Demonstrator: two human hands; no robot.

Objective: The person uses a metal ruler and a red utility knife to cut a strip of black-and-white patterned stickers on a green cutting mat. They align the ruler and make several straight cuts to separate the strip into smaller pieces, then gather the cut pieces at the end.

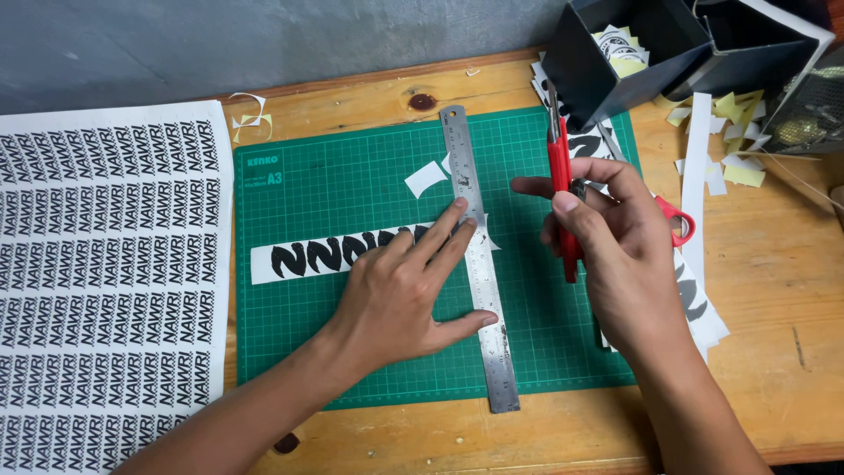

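My left hand point(406, 290) lies flat with fingers spread, pressing a steel ruler point(489, 334) down across a white strip printed with black shapes point(303, 259) on a green cutting mat point(352, 176). My right hand point(615, 255) hovers to the right of the ruler and is closed around a red utility knife point(559, 158), held upright with its tip pointing away from me. The ruler runs near vertically over the strip's right end.
A large white sheet of repeated black prints point(105, 264) lies at the left. Red-handled scissors point(679, 224), cut strips and paper scraps point(734, 132) sit at the right. Dark open boxes point(615, 62) stand at the back right on the wooden table point(774, 290).
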